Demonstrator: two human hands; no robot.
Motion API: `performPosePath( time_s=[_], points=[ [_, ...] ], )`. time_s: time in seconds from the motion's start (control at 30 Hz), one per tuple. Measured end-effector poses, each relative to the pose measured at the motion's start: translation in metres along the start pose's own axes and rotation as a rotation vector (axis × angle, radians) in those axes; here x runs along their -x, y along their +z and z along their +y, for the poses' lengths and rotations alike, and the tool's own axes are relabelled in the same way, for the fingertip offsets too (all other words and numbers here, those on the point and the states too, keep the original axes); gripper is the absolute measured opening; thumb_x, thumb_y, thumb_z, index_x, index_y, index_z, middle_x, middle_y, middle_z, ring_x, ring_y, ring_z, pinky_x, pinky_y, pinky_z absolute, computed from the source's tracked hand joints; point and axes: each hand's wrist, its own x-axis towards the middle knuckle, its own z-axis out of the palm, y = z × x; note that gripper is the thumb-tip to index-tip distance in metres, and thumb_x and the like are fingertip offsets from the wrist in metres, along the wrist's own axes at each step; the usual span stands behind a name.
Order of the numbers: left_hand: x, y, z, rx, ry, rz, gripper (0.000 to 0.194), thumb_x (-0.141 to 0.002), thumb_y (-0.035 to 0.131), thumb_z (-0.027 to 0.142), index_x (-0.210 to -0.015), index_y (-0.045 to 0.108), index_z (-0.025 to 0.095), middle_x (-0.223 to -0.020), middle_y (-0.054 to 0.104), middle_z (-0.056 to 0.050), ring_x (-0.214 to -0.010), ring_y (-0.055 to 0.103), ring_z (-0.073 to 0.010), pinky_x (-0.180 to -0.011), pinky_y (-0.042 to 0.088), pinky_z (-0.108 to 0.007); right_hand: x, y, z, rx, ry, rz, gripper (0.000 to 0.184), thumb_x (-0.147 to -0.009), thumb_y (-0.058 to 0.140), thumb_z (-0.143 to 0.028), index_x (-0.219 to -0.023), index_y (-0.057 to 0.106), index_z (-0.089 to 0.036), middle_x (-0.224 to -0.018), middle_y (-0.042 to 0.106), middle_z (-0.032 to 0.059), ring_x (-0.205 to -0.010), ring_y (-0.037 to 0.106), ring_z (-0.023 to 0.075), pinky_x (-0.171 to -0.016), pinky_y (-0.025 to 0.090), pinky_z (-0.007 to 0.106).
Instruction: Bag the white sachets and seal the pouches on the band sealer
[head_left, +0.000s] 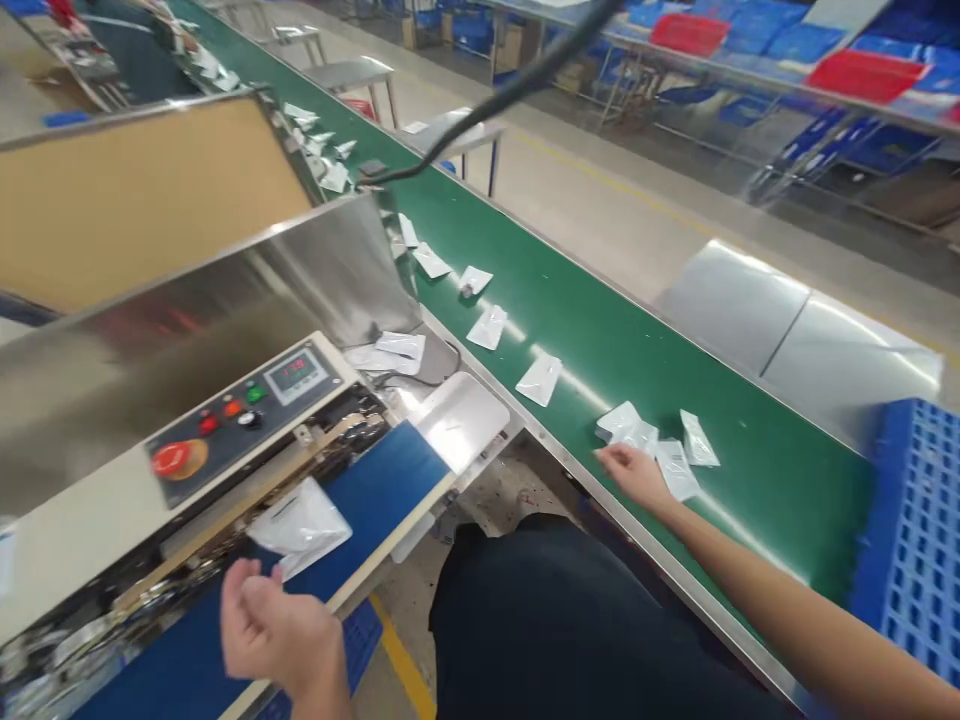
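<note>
My left hand (277,635) is low in the view over the blue belt (379,495) of a band sealing machine, its fingers apart and empty. Just beyond the fingers, a white foil pouch (300,525) lies on that belt. My right hand (634,475) reaches across the edge of the green conveyor belt (600,290), fingertips at a small pile of white foil pouches (626,428). Several more pouches (538,380) lie scattered along the belt. A few white pouches (394,352) lie in a loose stack beside the machine.
The sealer's control panel (251,420) has a red stop button and digital display. A white chute (459,420) sits between machine and conveyor. A blue plastic pallet (915,540) stands at the conveyor's far end, and a black cable (510,95) crosses above.
</note>
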Motion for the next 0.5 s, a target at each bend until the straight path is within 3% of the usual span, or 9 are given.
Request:
performPosePath(
  time_s=[0.07, 0.13, 0.23, 0.37, 0.43, 0.5],
  points=[
    [0.009, 0.009, 0.019, 0.035, 0.042, -0.008, 0.041, -0.095, 0.062, 0.04, -0.118, 0.078, 0.011, -0.11, 0.077, -0.014, -0.11, 0.076, -0.0362, -0.098, 0.065, -0.057, -0.023, -0.057, 0.061, 0.263, 0.128, 0.162, 0.034, -0.094, 0.06, -0.035, -0.115, 0.078, -0.016, -0.109, 0.081, 0.0169, -0.095, 0.075, 0.0311, -0.087, 0.057, 0.043],
    [0.027, 0.022, 0.04, 0.057, 0.044, -0.07, 0.039, -0.094, 0.061, 0.041, -0.115, 0.076, 0.011, -0.104, 0.077, -0.013, -0.103, 0.077, -0.034, -0.095, 0.065, -0.058, -0.044, -0.11, 0.115, 0.521, 0.135, 0.181, 0.047, -0.09, 0.057, -0.019, -0.134, 0.074, -0.014, -0.138, 0.072, 0.025, -0.116, 0.072, 0.0375, -0.096, 0.055, 0.049],
    [0.07, 0.042, 0.069, 0.068, 0.002, -0.216, 0.043, -0.093, 0.064, 0.045, -0.116, 0.075, 0.011, -0.1, 0.076, -0.01, -0.092, 0.078, -0.0278, -0.093, 0.066, -0.055, -0.066, -0.167, 0.179, 0.768, -0.138, 0.014, 0.058, -0.084, 0.054, -0.001, -0.135, 0.076, -0.016, -0.161, 0.056, 0.025, -0.144, 0.056, 0.0406, -0.114, 0.045, 0.058],
    [0.137, 0.062, 0.085, 0.061, -0.051, -0.428, 0.045, -0.09, 0.073, 0.048, -0.116, 0.077, 0.012, -0.099, 0.078, -0.008, -0.084, 0.077, -0.0218, -0.092, 0.066, -0.048, -0.088, -0.199, 0.238, 0.743, -0.523, -0.38, 0.062, -0.078, 0.053, 0.011, -0.121, 0.082, -0.023, -0.166, 0.055, 0.0116, -0.158, 0.044, 0.0275, -0.131, 0.026, 0.053],
    [0.167, 0.067, 0.087, 0.051, -0.082, -0.536, 0.045, -0.091, 0.076, 0.05, -0.116, 0.078, 0.012, -0.1, 0.08, -0.009, -0.084, 0.078, -0.0218, -0.092, 0.067, -0.047, -0.1, -0.205, 0.255, 0.692, -0.582, -0.401, 0.049, -0.081, 0.056, 0.01, -0.105, 0.084, -0.022, -0.161, 0.061, 0.0114, -0.157, 0.047, 0.0254, -0.132, 0.026, 0.051],
    [0.19, 0.071, 0.087, 0.016, -0.094, -0.643, 0.046, -0.092, 0.076, 0.052, -0.117, 0.078, 0.013, -0.102, 0.081, -0.01, -0.086, 0.078, -0.0232, -0.091, 0.067, -0.047, -0.111, -0.21, 0.265, 0.64, -0.582, -0.282, 0.03, -0.085, 0.062, 0.003, -0.088, 0.081, -0.02, -0.153, 0.067, 0.0136, -0.153, 0.05, 0.0277, -0.13, 0.027, 0.051]
  ],
)
